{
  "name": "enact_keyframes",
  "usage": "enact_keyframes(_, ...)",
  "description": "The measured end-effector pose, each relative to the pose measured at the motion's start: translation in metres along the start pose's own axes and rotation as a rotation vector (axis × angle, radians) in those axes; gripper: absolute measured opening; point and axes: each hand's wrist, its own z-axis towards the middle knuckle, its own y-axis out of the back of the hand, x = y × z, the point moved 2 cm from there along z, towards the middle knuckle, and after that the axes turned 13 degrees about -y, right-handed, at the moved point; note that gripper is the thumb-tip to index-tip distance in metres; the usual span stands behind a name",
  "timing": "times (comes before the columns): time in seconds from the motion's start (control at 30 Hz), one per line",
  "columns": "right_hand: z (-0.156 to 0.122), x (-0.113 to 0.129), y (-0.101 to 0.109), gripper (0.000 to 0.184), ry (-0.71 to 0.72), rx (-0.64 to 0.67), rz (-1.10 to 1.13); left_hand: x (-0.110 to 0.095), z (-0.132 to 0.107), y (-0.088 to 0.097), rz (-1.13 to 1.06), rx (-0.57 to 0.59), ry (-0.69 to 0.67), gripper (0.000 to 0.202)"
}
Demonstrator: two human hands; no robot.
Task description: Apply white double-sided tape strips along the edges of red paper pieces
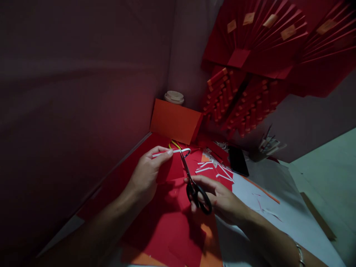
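Observation:
My left hand is closed, thumb and fingers pinching a thin white strip whose free end curls over at the right. Below those fingers is a piece of red paper; whether the hand holds it too I cannot tell. My right hand grips black-handled scissors, fingers through the loops. The blades point up and away, their tips at the strip just right of my left fingertips. Short white strips lie on red paper to the right. Larger red sheets spread under both hands.
A folded orange card stands at the back, before a lidded cup. A black phone and a pen holder are at right. Red paper fans and firecracker-like rolls hang on the wall. Paper scraps litter the white table.

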Motion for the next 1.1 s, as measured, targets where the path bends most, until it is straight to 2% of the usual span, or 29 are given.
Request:
enact_keyframes(0.13,0.002,-0.002,0.001,0.036,0.030,0.002,0.009,0.002,-0.003,-0.001,0.005,0.031,0.026,0.018)
enact_keyframes(0.53,0.004,-0.004,-0.007,0.038,0.014,-0.101,0.092,0.003,-0.005,-0.003,-0.021,0.061,0.025,0.020)
enact_keyframes(0.83,0.006,-0.008,-0.009,0.033,0.031,-0.083,0.101,0.002,-0.007,-0.005,-0.022,0.057,0.032,0.018)
enact_keyframes(1.1,0.005,-0.005,-0.007,0.043,0.011,-0.101,0.119,0.001,-0.005,-0.004,-0.012,0.050,0.035,0.019)
